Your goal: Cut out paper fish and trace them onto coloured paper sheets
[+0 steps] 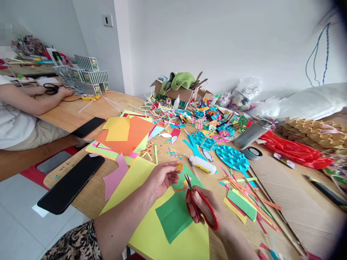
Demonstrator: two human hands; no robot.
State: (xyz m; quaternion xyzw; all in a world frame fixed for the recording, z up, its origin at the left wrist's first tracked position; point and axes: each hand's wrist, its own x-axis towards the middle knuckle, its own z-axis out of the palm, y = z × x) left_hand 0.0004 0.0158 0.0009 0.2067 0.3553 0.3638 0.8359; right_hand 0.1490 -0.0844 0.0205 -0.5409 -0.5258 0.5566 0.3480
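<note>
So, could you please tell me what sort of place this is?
Probably a craft room or small workshop: the right hand holds red-handled scissors, a large yellow paper sheet lies below, and a white bottle, perhaps glue, lies nearby.

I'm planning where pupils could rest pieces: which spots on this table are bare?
Bare wood shows between the farther black phone and the white stick by the yellow tool; bare cardboard lies below the red plastic bag, right of the paper strips. It is crowded behind the glue bottle, where paper cutouts heap.
</note>
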